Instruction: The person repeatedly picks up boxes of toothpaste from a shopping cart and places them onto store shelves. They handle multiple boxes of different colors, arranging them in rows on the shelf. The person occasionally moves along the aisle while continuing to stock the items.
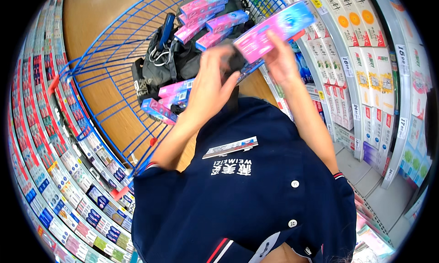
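Note:
My right hand [283,59] grips a pink and blue toothpaste carton [274,29] by its lower side, above the near right edge of a blue wire shopping cart [116,101]. My left hand [214,81] is slightly blurred, its fingers curled and apart over the cart's near side, with nothing seen between them. Beyond it, several similar cartons [205,4] lie in a loose pile on a black backpack [185,62]. More pink and blue cartons [158,110] rest left of my left wrist. A dark blue rod-shaped item [167,29] stands out of the bag.
Shelves of boxed toothpaste [370,67] with price tags rise close on the right. Long shelves of packaged oral-care goods [68,136] curve along the left. Wood-look floor [92,19] shows beyond and through the cart's wires. Grey floor tiles [356,167] lie at the lower right.

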The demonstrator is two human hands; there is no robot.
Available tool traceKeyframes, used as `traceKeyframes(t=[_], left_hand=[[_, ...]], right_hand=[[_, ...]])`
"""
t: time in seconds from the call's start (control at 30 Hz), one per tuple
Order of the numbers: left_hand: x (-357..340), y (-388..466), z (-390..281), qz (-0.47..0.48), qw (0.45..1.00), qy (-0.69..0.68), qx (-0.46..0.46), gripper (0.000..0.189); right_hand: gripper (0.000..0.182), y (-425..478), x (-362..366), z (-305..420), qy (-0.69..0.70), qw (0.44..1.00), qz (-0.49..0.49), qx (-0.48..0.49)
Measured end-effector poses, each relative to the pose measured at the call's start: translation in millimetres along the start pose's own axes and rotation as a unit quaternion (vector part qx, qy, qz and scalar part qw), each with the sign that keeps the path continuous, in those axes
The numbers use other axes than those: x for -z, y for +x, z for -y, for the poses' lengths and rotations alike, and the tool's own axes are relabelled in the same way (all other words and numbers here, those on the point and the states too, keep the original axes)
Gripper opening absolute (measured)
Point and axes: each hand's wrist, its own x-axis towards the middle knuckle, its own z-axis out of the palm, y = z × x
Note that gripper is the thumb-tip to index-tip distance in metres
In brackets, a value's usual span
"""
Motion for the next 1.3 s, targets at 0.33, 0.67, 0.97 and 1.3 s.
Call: traceKeyframes(t=[0.33,0.67,0.97,1.3], left_hand=[[54.5,-6.3,-76.2,0.492,0.848,-0.154,0.124,0.050],[24.9,-7.6,-117.8,0.516,0.846,-0.091,0.096,0.048],[-39.4,30.0,-172.5,0.508,0.858,-0.069,0.007,0.041],[-231.2,23.7,-300.4,0.306,0.845,-0.176,-0.403,0.041]], right_hand=[[0.029,-20.9,25.9,31.1,0.000,0.998,0.028,0.053],[0.029,-52.1,52.1,39.8,0.028,0.996,0.029,0.085],[0.045,-119.2,91.7,100.9,0.009,0.967,-0.030,0.255],[0.079,-286.2,184.4,194.9,-0.152,0.735,-0.267,0.604]])
